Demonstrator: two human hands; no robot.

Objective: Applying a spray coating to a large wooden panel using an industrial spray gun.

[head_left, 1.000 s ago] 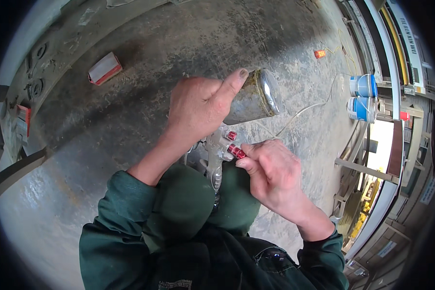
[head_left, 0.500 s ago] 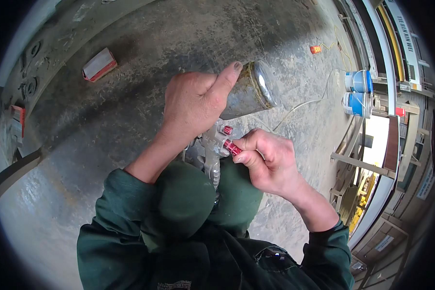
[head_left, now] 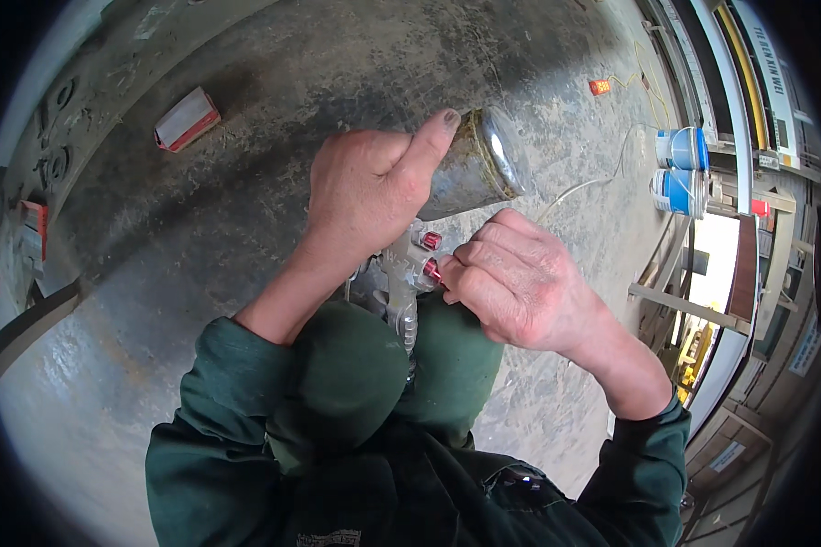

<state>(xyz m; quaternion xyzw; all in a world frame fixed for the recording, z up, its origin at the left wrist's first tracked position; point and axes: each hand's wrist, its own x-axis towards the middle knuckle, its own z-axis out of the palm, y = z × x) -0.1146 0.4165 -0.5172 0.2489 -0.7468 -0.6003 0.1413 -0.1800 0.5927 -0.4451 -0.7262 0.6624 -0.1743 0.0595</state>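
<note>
The left hand (head_left: 369, 196) wraps a spray gun's metal cup (head_left: 474, 169), thumb along its side. The right hand (head_left: 515, 283) pinches a red knob (head_left: 434, 273) on the gun body (head_left: 401, 283) — another red knob (head_left: 431, 240) sits at twelve o'clock of it. Two blue-and-white cans (head_left: 680, 169) stand at two o'clock.

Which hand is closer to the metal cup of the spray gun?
Left. The left hand wraps around the metal cup, thumb along its side. The right hand sits just below the cup, fingers pinching a red knob.

both hands (head_left: 374, 196) clenched, close together
</note>
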